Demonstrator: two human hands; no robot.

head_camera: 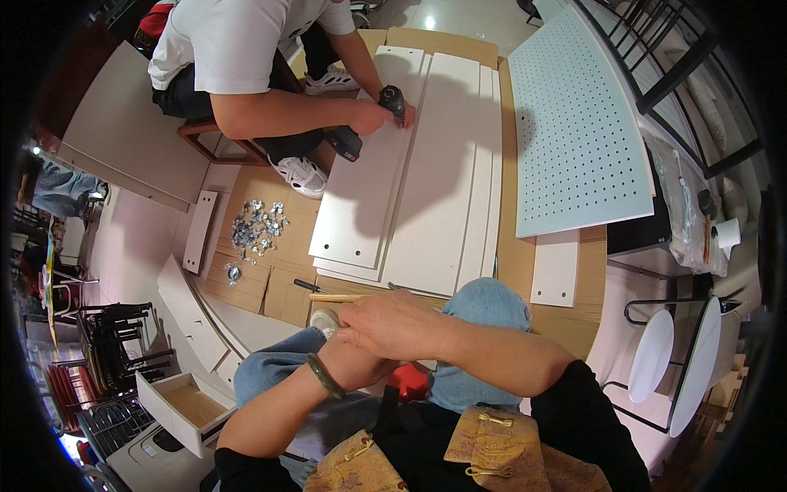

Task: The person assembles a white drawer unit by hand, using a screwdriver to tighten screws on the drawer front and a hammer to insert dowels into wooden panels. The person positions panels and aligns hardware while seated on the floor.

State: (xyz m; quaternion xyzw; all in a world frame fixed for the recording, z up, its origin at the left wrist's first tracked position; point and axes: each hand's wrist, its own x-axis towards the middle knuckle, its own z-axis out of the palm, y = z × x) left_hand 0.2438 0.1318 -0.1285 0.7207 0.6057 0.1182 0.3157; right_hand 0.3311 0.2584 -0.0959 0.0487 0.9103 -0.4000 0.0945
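My right hand (393, 320) lies folded over my left hand (359, 360), above my knees. Its fingers are together and no object shows in it. Most of the left hand's fingers are hidden; a green bangle (324, 376) circles that wrist. Just beyond my hands are a wooden rod (335, 297) and a screwdriver with a black handle (307, 285). Farther off, white furniture panels (436, 178) lie stacked on cardboard. Across from me, a co-worker's hands (375, 117) hold a cordless drill (392, 100) against the left panel.
Loose metal fittings (255, 227) lie on the cardboard (289, 258) at left, near a small bag (233, 273). A pegboard (578, 129) leans at right above a narrow panel (555, 267). A drawer (187, 403) and folded chairs (117, 344) stand at lower left.
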